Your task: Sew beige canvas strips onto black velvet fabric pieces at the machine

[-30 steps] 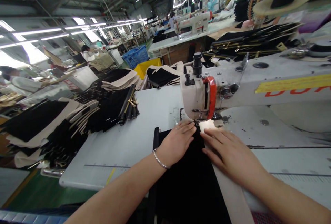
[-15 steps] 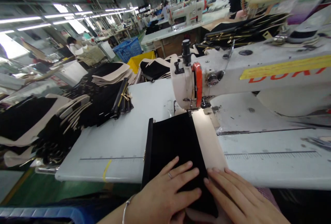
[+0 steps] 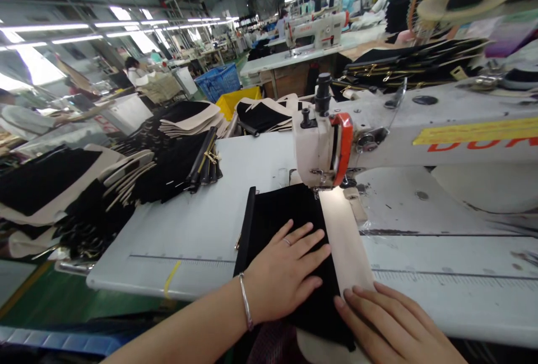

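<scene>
A black fabric panel (image 3: 277, 212) with a beige strip (image 3: 342, 238) along its right side lies on the white sewing table (image 3: 202, 229), its far end under the needle of the white sewing machine (image 3: 323, 148). My left hand (image 3: 286, 268) lies flat on the black fabric, fingers spread, a ring and a bracelet on it. My right hand (image 3: 390, 325) rests flat on the near end of the beige strip at the table's front edge. Neither hand grips anything.
Stacks of black and beige panels (image 3: 126, 179) with zippers (image 3: 205, 162) crowd the table's left side. A yellow bin (image 3: 241, 97) and a blue crate (image 3: 218, 81) stand behind. Another sewing machine (image 3: 319, 30) and seated people are farther back. Black pieces (image 3: 412, 64) pile behind my machine.
Both hands drew back from the needle to the table's near edge, then my left hand slid forward again on the black fabric. The panel stays under the presser foot.
</scene>
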`<state>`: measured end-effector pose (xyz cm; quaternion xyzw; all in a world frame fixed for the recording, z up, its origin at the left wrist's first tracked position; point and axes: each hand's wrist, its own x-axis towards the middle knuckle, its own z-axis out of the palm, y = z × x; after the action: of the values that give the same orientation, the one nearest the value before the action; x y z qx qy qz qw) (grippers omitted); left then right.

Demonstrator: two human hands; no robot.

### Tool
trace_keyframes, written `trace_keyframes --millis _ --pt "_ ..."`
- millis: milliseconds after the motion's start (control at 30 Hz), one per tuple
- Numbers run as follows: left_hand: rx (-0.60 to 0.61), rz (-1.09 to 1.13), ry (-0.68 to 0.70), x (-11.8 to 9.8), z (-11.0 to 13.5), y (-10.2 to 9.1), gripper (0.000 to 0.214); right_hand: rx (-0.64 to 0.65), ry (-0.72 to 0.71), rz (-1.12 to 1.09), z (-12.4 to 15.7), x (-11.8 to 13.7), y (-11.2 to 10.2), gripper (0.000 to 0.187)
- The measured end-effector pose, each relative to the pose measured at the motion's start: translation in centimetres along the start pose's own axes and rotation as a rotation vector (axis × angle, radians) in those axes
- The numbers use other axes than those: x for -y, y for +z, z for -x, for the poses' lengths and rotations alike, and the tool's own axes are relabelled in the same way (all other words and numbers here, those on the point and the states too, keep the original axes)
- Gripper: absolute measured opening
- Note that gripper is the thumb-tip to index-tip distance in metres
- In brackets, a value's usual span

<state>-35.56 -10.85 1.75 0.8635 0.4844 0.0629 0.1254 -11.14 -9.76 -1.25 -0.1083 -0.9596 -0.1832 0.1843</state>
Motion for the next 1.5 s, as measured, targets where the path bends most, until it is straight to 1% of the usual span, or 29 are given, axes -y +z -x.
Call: trace_keyframes --millis 100,267,367,433,600,667,733,900,1067,1200,1333,1500 --pt "-0.015 -0.017 -0.001 0.7 -0.9 -0.3 0.046 0.018 0.057 -0.022 -0.4 -0.4 0.5 0.038" --pt "-0.047 -0.056 0.017 2.4 -2.6 -0.3 0.045 0.02 0.14 -0.069 -0.7 -1.0 1.2 0.038" --pt "-0.07 -0.095 0.039 2.8 -3.0 -0.2 0.042 0.023 0.19 -0.103 -0.7 -1.3 1.5 0.041" --pt "-0.085 -0.091 0.089 2.5 -2.5 -0.1 0.038 0.024 0.228 -0.136 -0.6 -1.5 1.7 0.042" --pt "-0.187 0.027 0.261 1.0 0.3 1.0 0.026 -0.01 0.287 -0.225 -0.2 -1.9 1.9 0.037" --pt "-0.214 0.037 0.29 0.8 1.0 1.4 0.026 -0.035 0.286 -0.234 -0.2 -2.0 1.7 0.036" --pt "-0.22 0.028 0.307 0.9 1.0 1.5 0.027 -0.045 0.283 -0.238 -0.3 -2.0 1.5 0.034" --pt "-0.222 -0.027 0.298 1.5 0.1 1.5 0.025 -0.012 0.274 -0.247 -0.6 -1.8 1.6 0.034" --pt "-0.205 -0.084 0.308 2.3 -1.0 1.4 0.025 0.033 0.339 -0.274 -0.8 -2.0 2.8 0.038" --pt "-0.212 -0.123 0.306 3.1 -1.9 1.2 0.026 0.055 0.4 -0.307 -1.2 -2.6 3.3 0.039" --pt "-0.219 -0.163 0.301 3.9 -2.9 0.8 0.028 0.083 0.457 -0.336 -1.8 -3.3 3.6 0.037" --pt "-0.23 -0.209 0.314 5.0 -4.2 0.6 0.026 0.112 0.479 -0.359 -2.7 -4.5 4.1 0.036"
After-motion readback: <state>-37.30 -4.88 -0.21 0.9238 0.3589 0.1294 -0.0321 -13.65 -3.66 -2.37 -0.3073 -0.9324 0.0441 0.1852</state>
